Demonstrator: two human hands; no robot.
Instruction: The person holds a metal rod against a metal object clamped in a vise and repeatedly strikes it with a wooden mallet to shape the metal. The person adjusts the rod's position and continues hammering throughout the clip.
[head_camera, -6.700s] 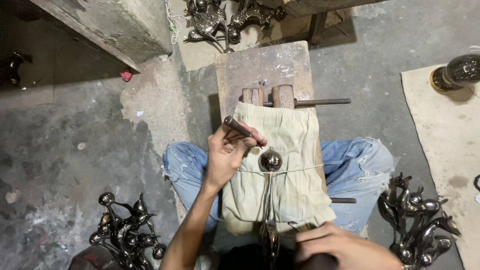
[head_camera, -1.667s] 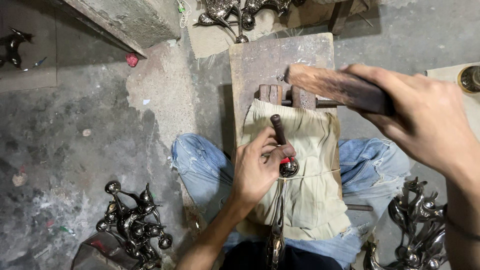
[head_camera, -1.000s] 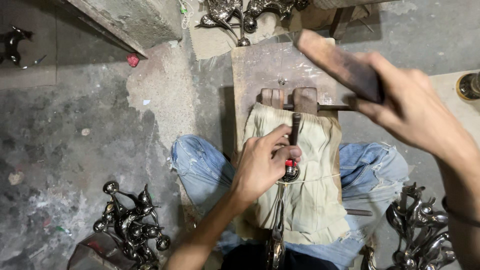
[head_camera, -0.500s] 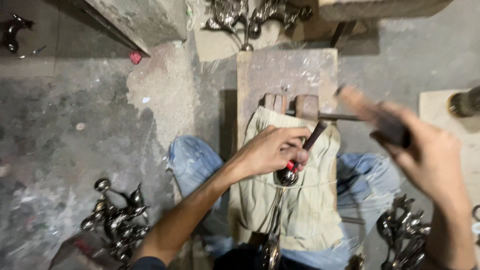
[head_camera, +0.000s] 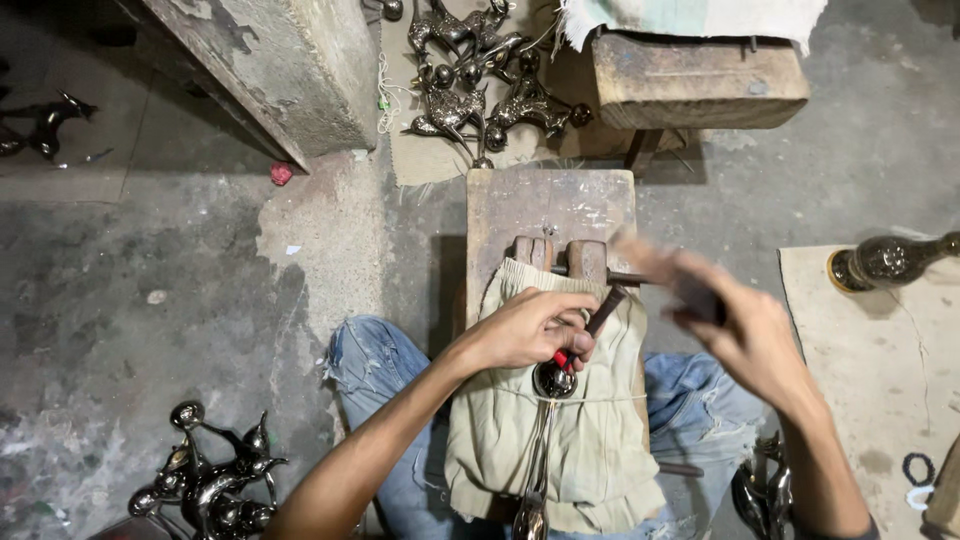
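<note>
Left hand (head_camera: 530, 328) closed around punch-like tool (head_camera: 590, 325), red-marked grip, tip set on round metal ball (head_camera: 553, 379) of shiny metal piece (head_camera: 535, 470). Piece lies on beige cloth (head_camera: 590, 440) draped over wooden block surface (head_camera: 550, 205), across lap. Right hand (head_camera: 745, 335) motion-blurred, fingers wrapped around wooden mallet (head_camera: 660, 272), poised beside tool head. Work judged mid-course: ball under tool, striking ongoing. Finished-looking metal figures (head_camera: 205, 480) heaped on floor (head_camera: 120, 300); more figures (head_camera: 470, 70) beyond block.
</note>
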